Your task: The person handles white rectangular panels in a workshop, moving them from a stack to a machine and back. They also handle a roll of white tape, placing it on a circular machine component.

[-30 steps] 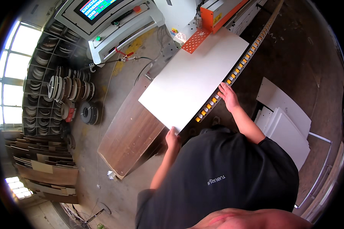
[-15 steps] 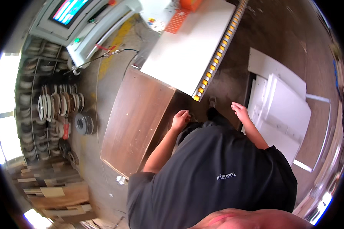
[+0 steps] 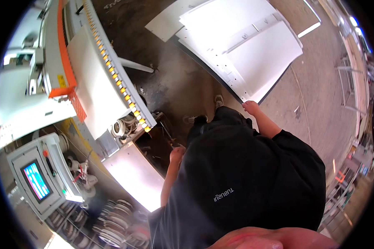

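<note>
My left hand [image 3: 177, 154] hangs beside my hip with its fingers curled in and nothing visible in them. It is nearest to a low cabinet [image 3: 133, 172] whose dark open inside shows. My right hand [image 3: 250, 108] is at the near corner of a stack of white panels [image 3: 257, 58]; its fingers are bent together with no object seen in them. Whether the fingertips touch the panel corner I cannot tell. The panels are flat, several deep and unevenly stacked, some with small drilled holes.
On the left runs a machine table [image 3: 95, 83] edged by a rail with yellow rollers [image 3: 124, 90]. Beyond it are an orange guard [image 3: 64, 50] and a control console [image 3: 41, 178] with a lit screen. Rolls of edge banding [image 3: 114, 224] stand at the lower left.
My view and body have turned right, toward the white panels. My right hand is now at the stack's near corner. The roller table and console have shifted to the left of view.
</note>
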Demonstrator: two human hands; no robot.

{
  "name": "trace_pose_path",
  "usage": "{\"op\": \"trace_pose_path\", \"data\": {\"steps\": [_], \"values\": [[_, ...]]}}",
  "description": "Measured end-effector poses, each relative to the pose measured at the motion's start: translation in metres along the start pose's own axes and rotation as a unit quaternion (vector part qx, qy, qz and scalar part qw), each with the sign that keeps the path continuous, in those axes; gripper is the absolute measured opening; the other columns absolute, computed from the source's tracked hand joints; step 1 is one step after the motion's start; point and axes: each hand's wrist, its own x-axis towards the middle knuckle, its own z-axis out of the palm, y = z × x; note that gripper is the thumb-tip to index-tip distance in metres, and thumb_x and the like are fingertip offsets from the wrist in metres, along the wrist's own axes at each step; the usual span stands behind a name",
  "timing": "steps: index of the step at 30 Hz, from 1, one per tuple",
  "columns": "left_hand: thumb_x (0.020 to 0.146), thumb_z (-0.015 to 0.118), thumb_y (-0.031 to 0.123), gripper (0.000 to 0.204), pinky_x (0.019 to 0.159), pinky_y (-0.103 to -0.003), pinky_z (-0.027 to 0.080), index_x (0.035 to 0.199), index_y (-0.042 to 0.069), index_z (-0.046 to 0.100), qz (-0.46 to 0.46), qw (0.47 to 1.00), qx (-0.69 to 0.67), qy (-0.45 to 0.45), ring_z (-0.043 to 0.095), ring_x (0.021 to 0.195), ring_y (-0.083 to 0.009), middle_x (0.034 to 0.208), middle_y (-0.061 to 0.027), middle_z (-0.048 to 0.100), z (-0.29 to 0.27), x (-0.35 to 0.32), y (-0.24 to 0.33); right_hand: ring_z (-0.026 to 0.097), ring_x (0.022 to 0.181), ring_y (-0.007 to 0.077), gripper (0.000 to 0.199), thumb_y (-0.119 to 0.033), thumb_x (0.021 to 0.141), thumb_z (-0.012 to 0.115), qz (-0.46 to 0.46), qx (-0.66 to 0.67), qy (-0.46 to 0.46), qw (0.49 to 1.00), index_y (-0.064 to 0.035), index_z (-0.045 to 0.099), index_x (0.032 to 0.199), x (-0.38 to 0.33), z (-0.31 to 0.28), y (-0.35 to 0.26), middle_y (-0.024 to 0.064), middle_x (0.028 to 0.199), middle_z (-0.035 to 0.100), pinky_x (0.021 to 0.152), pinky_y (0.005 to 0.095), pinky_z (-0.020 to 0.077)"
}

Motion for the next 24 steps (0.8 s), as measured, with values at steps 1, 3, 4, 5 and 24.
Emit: {"op": "trace_pose_path", "data": {"steps": [1, 3, 4, 5, 24], "values": [[0.097, 0.061, 0.031, 0.031, 0.078, -0.036, 0.056, 0.106, 0.006, 0.076, 0.01, 1.0, -0.022, -0.004, 0.072, 0.088, -0.0216, 0.099, -0.0117, 0.076, -0.007, 0.004, 0.017, 0.072, 0.074, 0.0286, 0.033, -0.034, 0.094, 0.055, -0.055, -0.042, 0.025, 0.997, -0.0082, 0.075, 0.088, 0.003, 0.012, 0.021, 0.0104, 0.083, 0.075, 0.074, 0.0428, 0.0564], [0.096, 0.062, 0.025, 0.026, 0.07, -0.031, 0.055, 0.105, 0.005, 0.075, 0.013, 0.997, -0.077, -0.002, 0.07, 0.08, -0.0152, 0.093, -0.008, 0.075, -0.012, 0.008, 0.03, 0.071, 0.081, 0.0301, 0.023, -0.028, 0.091, 0.059, -0.088, -0.061, 0.027, 0.994, -0.0092, 0.073, 0.09, 0.015, 0.029, 0.055, 0.0109, 0.085, 0.073, 0.076, 0.0449, 0.056], [0.097, 0.061, 0.019, 0.023, 0.064, -0.027, 0.052, 0.107, 0.003, 0.073, -0.048, 0.975, -0.216, 0.009, 0.068, 0.073, -0.013, 0.089, -0.0065, 0.074, -0.002, 0.01, 0.033, 0.07, 0.087, 0.0324, 0.017, -0.026, 0.088, 0.063, -0.06, -0.037, 0.009, 0.997, -0.0099, 0.071, 0.089, 0.024, 0.032, 0.07, 0.0121, 0.088, 0.072, 0.079, 0.0474, 0.0553], [0.097, 0.061, 0.019, 0.023, 0.064, -0.026, 0.052, 0.11, 0.002, 0.072, -0.062, 0.974, -0.218, 0.017, 0.068, 0.073, -0.0128, 0.09, -0.0064, 0.074, 0.004, 0.008, 0.045, 0.069, 0.093, 0.0347, 0.014, -0.024, 0.084, 0.068, -0.034, -0.012, -0.008, 0.999, -0.0106, 0.069, 0.089, 0.038, 0.039, 0.082, 0.0134, 0.09, 0.07, 0.082, 0.05, 0.0547], [0.1, 0.063, 0.027, 0.034, 0.075, -0.028, 0.056, 0.125, 0.004, 0.068, 0.141, 0.975, 0.123, -0.119, 0.072, 0.083, -0.0119, 0.094, -0.0071, 0.076, 0.072, -0.005, 0.206, 0.057, 0.08, 0.0192, 0.052, -0.061, 0.1, 0.059, 0.407, 0.714, 0.111, 0.559, -0.0131, 0.062, 0.118, 0.121, 0.013, 0.143, 0.0023, 0.097, 0.06, 0.069, 0.0337, 0.0531]]}}
